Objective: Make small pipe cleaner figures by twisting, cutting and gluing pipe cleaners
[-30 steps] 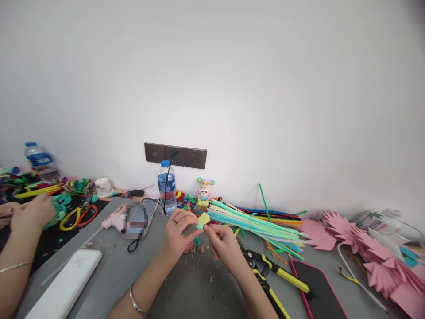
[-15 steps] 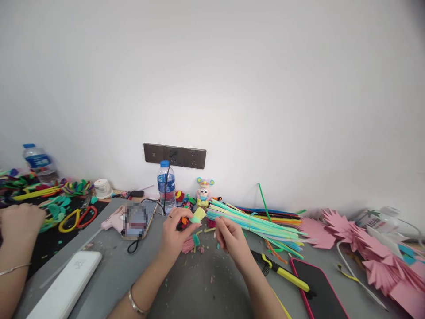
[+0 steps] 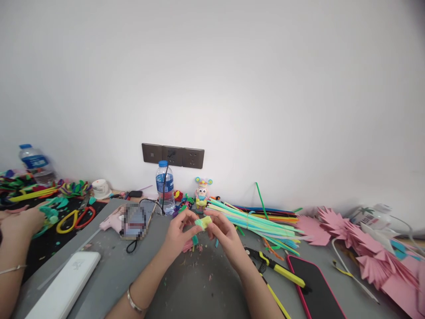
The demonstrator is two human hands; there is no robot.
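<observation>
My left hand (image 3: 179, 232) pinches the left end of a small yellow and mint-green fuzzy piece (image 3: 203, 222) over the grey mat (image 3: 199, 288). On its right end are the fingertips of my right hand (image 3: 226, 235), closed on the same piece. Just below and behind my left fingers lies a pink fuzzy bundle (image 3: 188, 245) with a teal band, partly hidden. A small figurine (image 3: 202, 195) with round ears stands upright behind my hands. Right of it lies a bundle of pastel pipe cleaners (image 3: 255, 222).
Yellow-handled pliers (image 3: 282, 270) and a phone (image 3: 315, 288) are at right, beyond them folded pink paper (image 3: 368, 252). A bottle (image 3: 165, 188), glue gun (image 3: 113, 222), white power bank (image 3: 66, 285) and scissors (image 3: 76, 221) are leftward. Another person's hand (image 3: 25, 221) is at far left.
My right hand has moved up and left to the yellow-green piece and taken hold of it. The other person's hand has shifted slightly. The view has moved a little.
</observation>
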